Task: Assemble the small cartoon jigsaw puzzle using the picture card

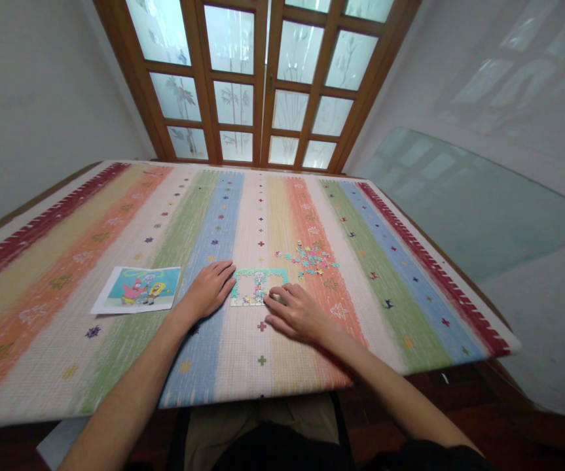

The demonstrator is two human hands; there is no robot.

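Pale walls (31, 98) L & R, wood-framed doors (230, 39) w/ frosted panes at far end, striped cloth (177, 226) below. Puzzle (258, 286) lies flat on cloth, approx. centre, btwn L hand (208, 290) & R hand (294, 314): border mostly in, a strip w/ a figure up the mid, cloth showing thru gaps either side of it. L arm (145, 373) runs in from bottom L, forearm angled up & to the R across cloth edge. L hand palm down, fingers extended fwd & to the R, slightly bent, nothing gripped, tips at puzzle's L edge; can't tell if touching. R arm (385, 387) comes from bottom R, angled up & to the L, wrist low over cloth. R hand palm down at puzzle's lower R part, fingers part-curled & pointing L, tips nr the mid strip; can't tell if it grips a piece. Loose pcs (313, 259) scattered in a heap beyond R hand, R of puzzle. Pic (142, 288) flat on cloth, L of L hand: pink & yellow cartoon figs on blue, white margin.
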